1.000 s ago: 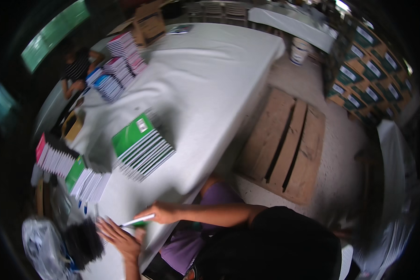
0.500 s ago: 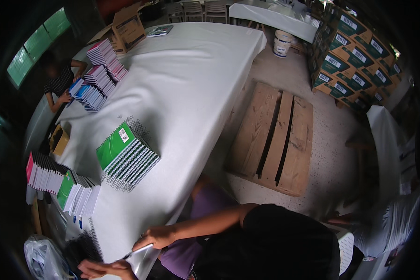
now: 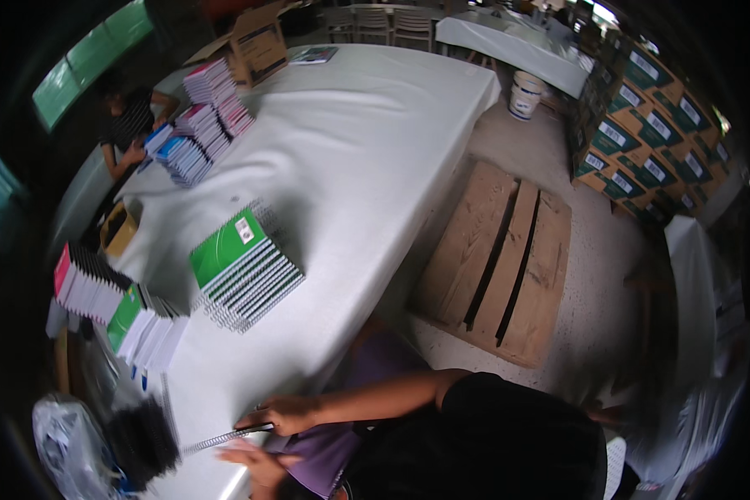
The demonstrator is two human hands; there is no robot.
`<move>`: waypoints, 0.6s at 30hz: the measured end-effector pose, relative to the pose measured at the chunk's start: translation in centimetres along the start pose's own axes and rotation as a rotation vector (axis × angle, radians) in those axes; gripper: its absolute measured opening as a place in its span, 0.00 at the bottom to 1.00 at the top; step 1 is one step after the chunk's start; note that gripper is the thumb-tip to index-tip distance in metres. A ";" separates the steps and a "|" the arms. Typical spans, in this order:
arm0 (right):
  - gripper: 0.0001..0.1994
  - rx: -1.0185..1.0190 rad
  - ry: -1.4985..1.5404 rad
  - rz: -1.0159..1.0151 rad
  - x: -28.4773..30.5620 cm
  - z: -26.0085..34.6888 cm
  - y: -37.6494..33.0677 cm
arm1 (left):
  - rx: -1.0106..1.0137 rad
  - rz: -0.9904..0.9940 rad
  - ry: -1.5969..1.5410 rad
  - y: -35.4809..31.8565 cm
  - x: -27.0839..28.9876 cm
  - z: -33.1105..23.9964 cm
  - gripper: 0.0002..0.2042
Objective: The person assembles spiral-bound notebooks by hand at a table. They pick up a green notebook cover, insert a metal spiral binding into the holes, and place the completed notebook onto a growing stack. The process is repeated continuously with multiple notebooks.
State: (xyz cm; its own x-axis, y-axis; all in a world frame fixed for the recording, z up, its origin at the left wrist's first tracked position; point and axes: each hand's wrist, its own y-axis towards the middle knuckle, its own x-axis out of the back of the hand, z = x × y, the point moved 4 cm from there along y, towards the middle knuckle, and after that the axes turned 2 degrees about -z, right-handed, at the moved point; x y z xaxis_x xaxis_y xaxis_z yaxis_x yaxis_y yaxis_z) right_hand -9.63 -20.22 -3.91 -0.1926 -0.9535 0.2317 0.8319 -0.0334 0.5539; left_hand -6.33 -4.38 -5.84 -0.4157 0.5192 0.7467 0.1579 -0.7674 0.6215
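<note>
Though thin, dark spiral coil (image 3: 211, 442)

pretty dim in there, greenish window (image 3: 92, 62) upper left, big white-covered table (image 3: 367, 150) through the middle — kinda wrinkly, chairs (image 3: 373, 27) lined up top centre, another white-draped table (image 3: 508, 43) upper right, greyish floor (image 3: 596, 250) right of centre — slatted wooden platform (image 3: 506, 262) on it

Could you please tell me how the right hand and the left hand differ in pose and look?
The right hand is closed around a thin dark object, but the left hand has its fingers stretched out. The right hand looks fairly sharp, while the left hand is blurred. The right hand is higher in the picture; the left hand is below it. Both are bare and near the edge of the white-covered table.
</note>
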 end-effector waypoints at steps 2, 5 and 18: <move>0.23 0.067 -0.065 0.080 -1.8 0.7 0.1 | 0.167 -0.191 -0.085 3.9 2.3 2.6 0.53; 0.25 -0.006 0.029 0.134 -2.5 -0.3 0.8 | 0.281 -0.011 -0.328 0.0 -0.8 2.1 0.51; 0.11 -0.288 0.235 -0.010 0.0 -2.1 2.8 | 0.240 0.108 -0.220 5.7 2.1 -0.3 0.31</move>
State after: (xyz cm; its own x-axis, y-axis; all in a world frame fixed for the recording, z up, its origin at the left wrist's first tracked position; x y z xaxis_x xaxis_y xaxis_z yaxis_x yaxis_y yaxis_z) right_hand -6.20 -20.95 -4.00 -0.1045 -0.9943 0.0194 0.9493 -0.0939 0.3002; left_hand -6.62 -7.78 -0.76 -0.1857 0.5288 0.8282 0.4080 -0.7253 0.5546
